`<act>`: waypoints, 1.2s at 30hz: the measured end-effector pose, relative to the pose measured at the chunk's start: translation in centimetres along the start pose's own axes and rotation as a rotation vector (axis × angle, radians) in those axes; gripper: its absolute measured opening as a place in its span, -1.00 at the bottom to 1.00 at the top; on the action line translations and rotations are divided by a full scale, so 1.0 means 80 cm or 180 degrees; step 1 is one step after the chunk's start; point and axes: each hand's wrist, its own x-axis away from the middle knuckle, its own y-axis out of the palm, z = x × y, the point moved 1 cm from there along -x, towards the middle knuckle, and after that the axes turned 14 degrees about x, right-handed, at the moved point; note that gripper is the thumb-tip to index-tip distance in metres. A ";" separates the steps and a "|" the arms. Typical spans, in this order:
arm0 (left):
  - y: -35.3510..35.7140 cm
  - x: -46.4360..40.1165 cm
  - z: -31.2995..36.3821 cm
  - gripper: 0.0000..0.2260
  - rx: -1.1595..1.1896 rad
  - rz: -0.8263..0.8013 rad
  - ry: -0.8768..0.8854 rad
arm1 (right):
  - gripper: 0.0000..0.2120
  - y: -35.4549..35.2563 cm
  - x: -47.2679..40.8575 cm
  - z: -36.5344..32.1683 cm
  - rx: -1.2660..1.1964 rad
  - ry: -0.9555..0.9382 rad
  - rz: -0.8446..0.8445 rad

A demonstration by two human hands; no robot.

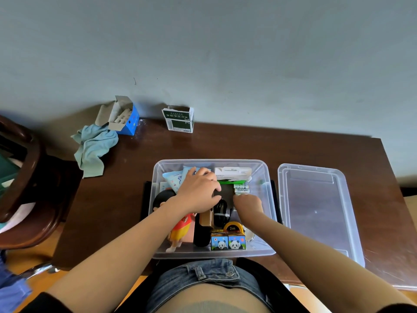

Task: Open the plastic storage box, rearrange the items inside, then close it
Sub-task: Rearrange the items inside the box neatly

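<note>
A: Head view, box status? Edges, free room?
B: Clear plastic storage box (269, 177) open at near desk edge, packed tight w/ items. Lid (316, 211) off, flat on dark wood desk (225, 143) just right of box, near desk's right edge. Bare desk behind box up to wall.
A: Hands?
B: Left hand (199, 192) inside box, fingers curled over dark flat item (226, 192), gripping its edge. Right hand (248, 204) inside too, fingers curled down among items; cannot tell if holding anything.
A: Materials, shapes?
B: Glossy figurine (180, 227) lying along left wall, panda-print boxes (228, 242) at near wall, round yellow tape measure (232, 228), coiled black cable (222, 211). Crumpled blue cloth (94, 145) far left, open cardboard boxes (179, 119) by wall.
</note>
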 end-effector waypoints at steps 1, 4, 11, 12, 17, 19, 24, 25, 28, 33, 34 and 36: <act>0.000 0.000 0.000 -0.72 0.0011 -0.0005 -0.0005 | -0.69 -0.002 0.001 -0.002 -0.0049 -0.0102 0.0102; -0.001 0.000 0.001 -0.72 0.0032 -0.0048 -0.0030 | -0.67 -0.001 0.002 -0.004 -0.0083 -0.0400 0.0242; -0.006 0.001 0.002 -0.70 0.0095 -0.0140 -0.0067 | -0.81 -0.018 -0.010 -0.007 -0.0693 -0.0049 0.0147; -0.008 0.001 0.003 -0.70 0.0137 -0.0172 -0.0082 | -0.82 -0.026 -0.016 -0.008 -0.0898 0.0080 0.0243; -0.023 0.000 0.008 -0.63 0.0457 -0.0272 -0.0170 | -0.85 -0.052 -0.037 -0.016 -0.1161 0.0230 0.0321; -0.027 0.001 0.008 -0.59 0.0541 -0.0294 -0.0209 | -0.83 -0.054 -0.042 -0.022 -0.1162 0.0229 0.0239; -0.024 0.002 0.004 -0.71 0.0529 -0.0272 -0.0159 | -0.81 -0.052 -0.051 -0.026 -0.1051 0.0089 0.0254; -0.023 0.001 0.003 -0.72 0.0520 -0.0254 -0.0152 | -0.80 -0.053 -0.051 -0.026 -0.1029 0.0049 0.0245; -0.020 0.000 0.002 -0.75 0.0488 -0.0175 -0.0137 | -0.79 -0.058 -0.046 -0.018 -0.0775 0.0053 0.0197; -0.010 0.002 0.000 -0.74 0.0326 -0.0030 -0.0121 | -0.82 -0.062 -0.016 0.029 -0.0198 0.0169 -0.0090; -0.008 0.002 0.000 -0.74 0.0310 -0.0016 -0.0122 | -0.81 -0.061 -0.008 0.037 -0.0075 0.0119 -0.0170; -0.006 0.001 0.001 -0.74 0.0275 0.0001 -0.0122 | -0.81 -0.058 0.004 0.043 0.0117 -0.0024 -0.0312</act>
